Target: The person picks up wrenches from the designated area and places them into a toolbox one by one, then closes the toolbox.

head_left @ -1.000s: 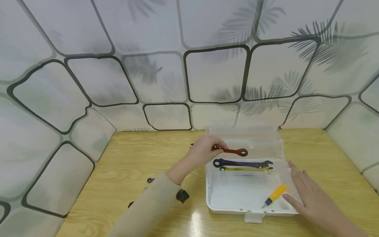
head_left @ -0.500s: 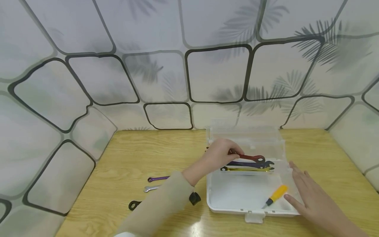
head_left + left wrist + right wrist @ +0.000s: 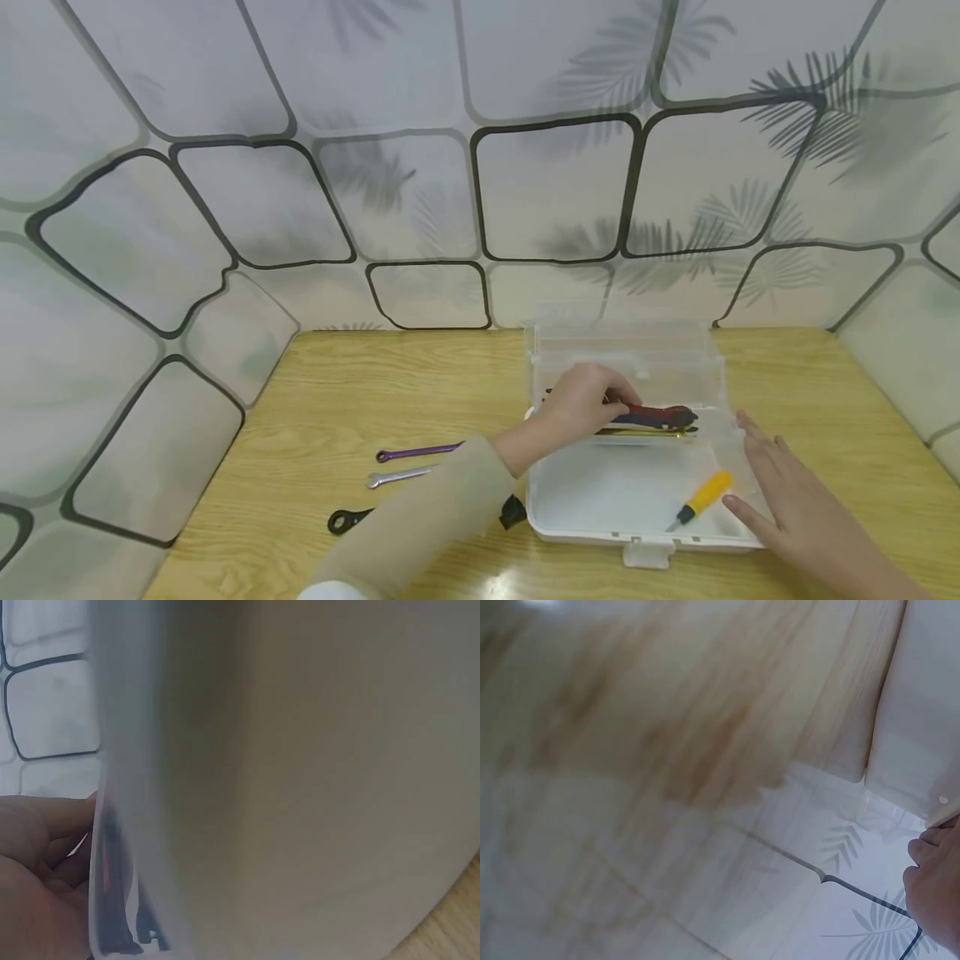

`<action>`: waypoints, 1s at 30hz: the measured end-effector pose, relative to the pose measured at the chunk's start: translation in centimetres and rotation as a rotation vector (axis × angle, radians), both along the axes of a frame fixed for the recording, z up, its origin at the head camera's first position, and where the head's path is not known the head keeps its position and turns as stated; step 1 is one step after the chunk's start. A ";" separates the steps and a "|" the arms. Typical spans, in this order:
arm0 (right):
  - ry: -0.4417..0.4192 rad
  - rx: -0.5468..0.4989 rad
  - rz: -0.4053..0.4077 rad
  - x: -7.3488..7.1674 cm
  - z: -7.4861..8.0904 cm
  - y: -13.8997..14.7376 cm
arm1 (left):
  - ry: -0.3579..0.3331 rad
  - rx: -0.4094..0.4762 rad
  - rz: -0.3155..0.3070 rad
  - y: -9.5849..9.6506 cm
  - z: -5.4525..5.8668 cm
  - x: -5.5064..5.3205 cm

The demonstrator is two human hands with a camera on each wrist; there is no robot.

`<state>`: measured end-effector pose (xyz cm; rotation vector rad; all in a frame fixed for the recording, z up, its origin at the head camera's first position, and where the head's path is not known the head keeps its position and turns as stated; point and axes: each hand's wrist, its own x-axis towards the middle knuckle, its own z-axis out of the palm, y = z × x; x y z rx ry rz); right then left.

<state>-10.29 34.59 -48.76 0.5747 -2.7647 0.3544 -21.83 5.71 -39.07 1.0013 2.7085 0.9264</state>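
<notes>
Shifted rightward, a red metal wrench (image 3: pixel 654 412) is pinched by the left hand (image 3: pixel 587 403). A white plastic box (image 3: pixel 576 534) is touched by the straight-fingered right hand (image 3: pixel 787 496).

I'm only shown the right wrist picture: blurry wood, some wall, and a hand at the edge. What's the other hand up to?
Observer: The left hand pinches a red wrench.

Visitor: Ooh, where's it holding that?

Observer: At the back compartment of an open white case.

Visitor: Any tools left outside?

Observer: Yes, at least a purple wrench, a silver wrench and a black ring-ended tool lie on the table; the left sleeve partly hides them in the head view.
</notes>
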 end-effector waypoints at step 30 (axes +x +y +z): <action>-0.145 -0.020 -0.064 0.3 0.2 -0.2 | 0.017 0.043 -0.027 -1.9 0.3 -0.1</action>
